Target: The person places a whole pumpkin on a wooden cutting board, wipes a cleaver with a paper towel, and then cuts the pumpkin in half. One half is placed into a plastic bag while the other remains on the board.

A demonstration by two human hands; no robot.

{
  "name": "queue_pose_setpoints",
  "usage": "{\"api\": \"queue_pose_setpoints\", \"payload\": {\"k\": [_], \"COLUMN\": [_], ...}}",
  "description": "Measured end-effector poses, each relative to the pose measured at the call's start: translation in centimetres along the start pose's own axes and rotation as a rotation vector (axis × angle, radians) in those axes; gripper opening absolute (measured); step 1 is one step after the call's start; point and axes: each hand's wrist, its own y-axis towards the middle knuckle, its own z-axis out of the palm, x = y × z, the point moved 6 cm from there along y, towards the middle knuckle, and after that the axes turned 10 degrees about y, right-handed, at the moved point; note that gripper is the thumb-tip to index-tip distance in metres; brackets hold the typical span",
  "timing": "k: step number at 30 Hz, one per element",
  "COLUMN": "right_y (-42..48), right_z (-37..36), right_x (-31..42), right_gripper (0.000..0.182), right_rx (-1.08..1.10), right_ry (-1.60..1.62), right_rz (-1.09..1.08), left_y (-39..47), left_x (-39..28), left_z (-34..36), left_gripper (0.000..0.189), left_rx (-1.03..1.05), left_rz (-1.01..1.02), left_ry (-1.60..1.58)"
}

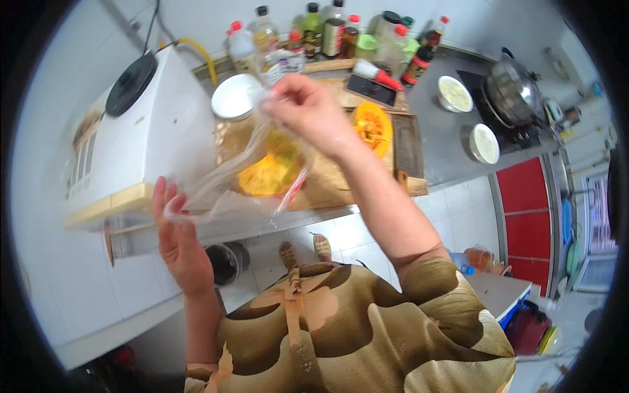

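My right hand (307, 110) pinches one side of a clear plastic bag (233, 201) between thumb and fingers, raised over the counter. At the lower left, my left hand (182, 236) holds the bag's other edge near its fingertips, palm partly turned up. Through the film a cut piece of pumpkin (268, 172) shows yellow-orange; whether it is inside or behind the bag I cannot tell. A pumpkin half (373, 128) with seeds and pulp lies cut side up on the wooden cutting board (329, 179). A white bowl (235, 97) stands behind the bag.
A smartphone (372, 90) and a red-handled brush (378, 74) lie behind the pumpkin half, before several bottles (334, 32). Right are two filled bowls (455, 94) and a steel pot (515, 91) on the cooktop. A white appliance (172, 123) stands left; a bin (223, 265) is below.
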Motion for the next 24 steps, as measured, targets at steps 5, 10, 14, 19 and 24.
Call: {"api": "queue_pose_setpoints", "payload": {"k": [5,10,14,19,24], "right_y": [-2.3,-6.5,-7.3,-7.9,-5.2], "right_z": [1.0,3.2,5.6,4.1,-0.3], "right_x": [1.4,6.4,5.5,7.1,3.4], "right_gripper": [0.011,0.012,0.013,0.014,0.022], "right_rx": [0.014,0.030,0.156,0.126,0.017], "right_ry": [0.066,-0.614,-0.764,-0.555,-0.511], "right_rz": [-0.134,-0.701,-0.700,-0.768,-0.421], "left_y": [0.7,2.4,3.6,4.2,4.7], "left_x": [-0.7,0.7,2.4,3.9,3.4], "left_z": [5.1,9.1,12.2,11.8,12.2], "left_gripper": [0.078,0.086,0.069,0.027,0.034], "left_rx": [0.147,0.431,0.477,0.505,0.615], "left_rz": [0.035,-0.057,0.004,0.139,-0.293], "left_ry": [-0.114,0.259,0.312,0.271,0.181]}}
